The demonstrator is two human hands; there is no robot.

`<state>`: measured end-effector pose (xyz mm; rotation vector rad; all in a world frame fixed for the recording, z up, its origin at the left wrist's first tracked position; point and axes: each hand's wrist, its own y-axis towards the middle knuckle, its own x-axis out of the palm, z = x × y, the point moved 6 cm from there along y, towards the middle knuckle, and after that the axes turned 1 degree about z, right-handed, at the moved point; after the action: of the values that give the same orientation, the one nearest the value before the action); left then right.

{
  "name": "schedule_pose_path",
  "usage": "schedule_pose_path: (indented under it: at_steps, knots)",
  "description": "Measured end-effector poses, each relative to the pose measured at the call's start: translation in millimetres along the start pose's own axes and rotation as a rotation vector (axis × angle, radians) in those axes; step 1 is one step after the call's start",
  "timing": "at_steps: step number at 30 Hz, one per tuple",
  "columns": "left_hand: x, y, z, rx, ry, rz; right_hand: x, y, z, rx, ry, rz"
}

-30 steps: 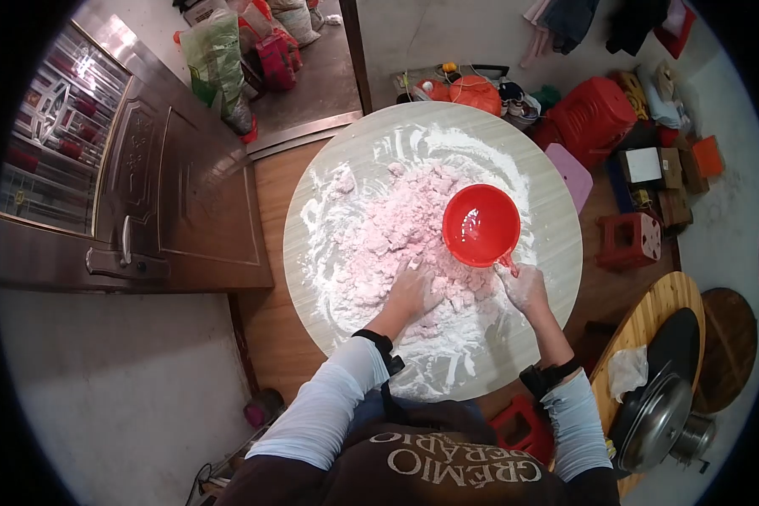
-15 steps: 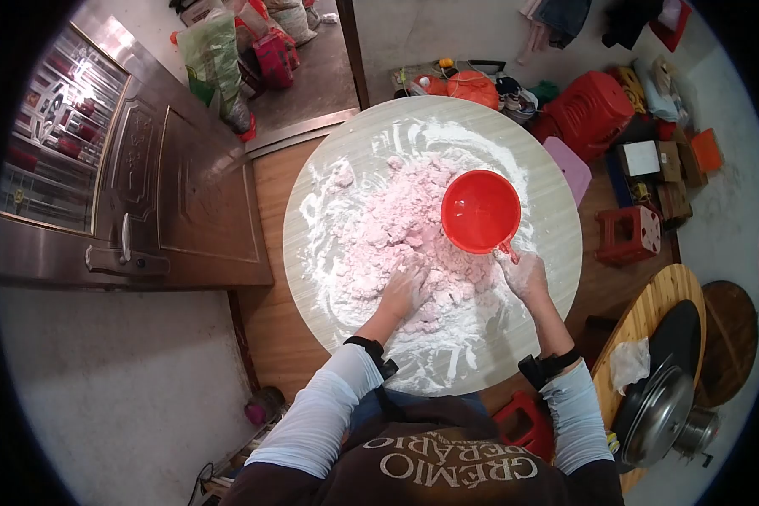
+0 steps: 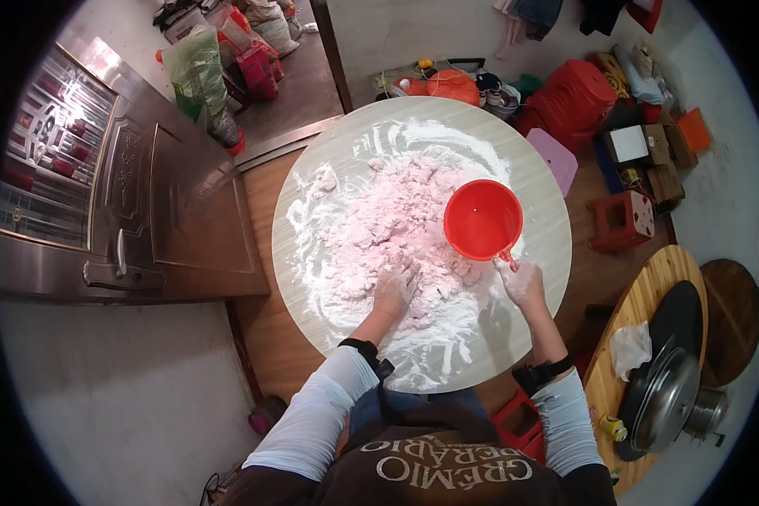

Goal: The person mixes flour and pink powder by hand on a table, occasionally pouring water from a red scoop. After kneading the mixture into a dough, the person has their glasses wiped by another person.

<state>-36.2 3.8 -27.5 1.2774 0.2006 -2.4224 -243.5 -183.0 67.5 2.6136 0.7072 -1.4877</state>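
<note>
A wide heap of pink, crumbly floury dough point(image 3: 388, 211) covers the middle of the round pale table point(image 3: 295, 177), with white flour smeared around it. My left hand point(image 3: 394, 291) rests on the near side of the heap, its floury fingers stretched out and the tips partly sunk in the crumbs. On the right, my right hand point(image 3: 523, 282) is closed round the short handle of a red plastic dipper point(image 3: 483, 219). The dipper's bowl faces up over the right side of the heap; whether it holds liquid is hard to see. Flour coats both hands.
A brown door point(image 3: 198, 211) stands at the left. Beyond the table's far right edge are a pink board point(image 3: 552, 160), a stack of red stools point(image 3: 572, 97) and another red stool point(image 3: 622, 221). At lower right, a wooden board point(image 3: 603, 388) bears a lidded metal pan point(image 3: 668, 401).
The view has shifted slightly. Over the table, the red dipper in my right hand has moved a little to the right and nearer to me. My left hand stays at the heap.
</note>
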Motion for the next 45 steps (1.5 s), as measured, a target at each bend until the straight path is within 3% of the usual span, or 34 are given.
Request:
schedule_pose_path:
  at_steps: [2, 4, 7, 8, 9, 10, 16, 20, 22, 24, 25, 26, 27, 28, 29, 30, 33, 34, 35, 36, 37, 39, 40, 41, 43, 44, 45]
  knots:
    - [0, 0, -2, 0.011, -0.010, 0.034, -3, -9, 22, 0.147, 0.170, -0.078]
    - [-1, 0, -3, 0.010, 0.029, 0.046, -22, -46, 21, 0.525, 0.675, -0.225]
    - [-3, -3, 1, 0.019, 0.061, 0.075, -34, -87, 71, 0.677, 1.102, -0.205]
    - [4, 1, -3, 0.073, 0.031, 0.071, -42, -105, 90, 0.698, 1.195, -0.148]
    - [1, 2, 2, -0.028, 0.028, -0.009, -45, -121, 120, 0.719, 1.215, -0.044]
    - [7, 5, -2, 0.004, 0.010, 0.034, -48, -141, 150, 0.719, 1.277, -0.010]
    - [13, 9, 2, 0.081, 0.092, 0.028, -88, -258, 300, 0.900, 1.289, 0.467]
    - [15, 15, 5, 0.025, 0.164, 0.016, -85, -326, 419, 1.008, 1.246, 0.768]
    - [15, 17, 3, -0.077, 0.192, -0.045, -75, -354, 470, 1.079, 1.392, 0.855]
    - [25, 14, -12, -0.046, 0.101, -0.004, -72, -370, 506, 1.107, 1.408, 0.963]
    - [21, 13, -11, -0.088, 0.040, 0.004, -76, -371, 520, 1.004, 1.401, 1.032]
    - [31, 9, -37, -0.169, -0.100, 0.068, -76, -374, 534, 0.972, 1.416, 1.022]
    - [28, 9, -36, -0.229, -0.023, 0.068, -68, -377, 557, 0.912, 1.644, 1.015]
    - [22, 5, -26, -0.166, 0.200, 0.052, -65, -378, 568, 0.909, 1.598, 1.016]
    - [-5, 8, 37, -0.305, 0.172, -0.052, -73, -375, 563, 0.909, 1.596, 1.039]
    - [1, -3, 9, -0.103, 0.226, 0.126, -78, -376, 559, 1.044, 1.421, 1.055]
    - [-25, -26, 28, -0.123, 0.182, 0.115, -70, -389, 590, 1.210, 1.332, 0.860]
    - [-29, -39, 20, -0.155, 0.116, 0.147, -71, -385, 578, 1.209, 1.331, 0.846]
    - [-33, -51, 11, -0.181, 0.045, 0.179, -107, -394, 566, 1.238, 0.453, 0.871]
    - [-39, -62, 9, -0.187, 0.044, 0.181, -138, -386, 526, 1.125, -0.409, 0.801]
    - [-49, -75, 14, -0.156, 0.086, 0.171, -143, -373, 485, 1.031, -0.348, 0.884]
    - [-49, -104, 5, -0.107, 0.135, 0.098, -108, -332, 414, 0.585, -0.332, 1.052]
    - [-49, -116, -1, -0.119, 0.126, 0.100, -85, -301, 358, 0.525, -0.247, 0.889]
    - [-41, -125, 2, -0.028, 0.241, -0.019, -53, -272, 296, 0.541, 0.184, 0.776]
    - [-21, -131, 3, 0.141, 0.455, -0.273, 17, -227, 201, 0.223, 0.157, 0.465]
    - [-19, -128, 3, 0.131, 0.440, -0.275, 61, -215, 176, 0.132, 0.091, 0.369]
    - [-26, -121, 10, 0.149, 0.291, -0.171, 93, -204, 150, 0.375, 0.287, 0.146]
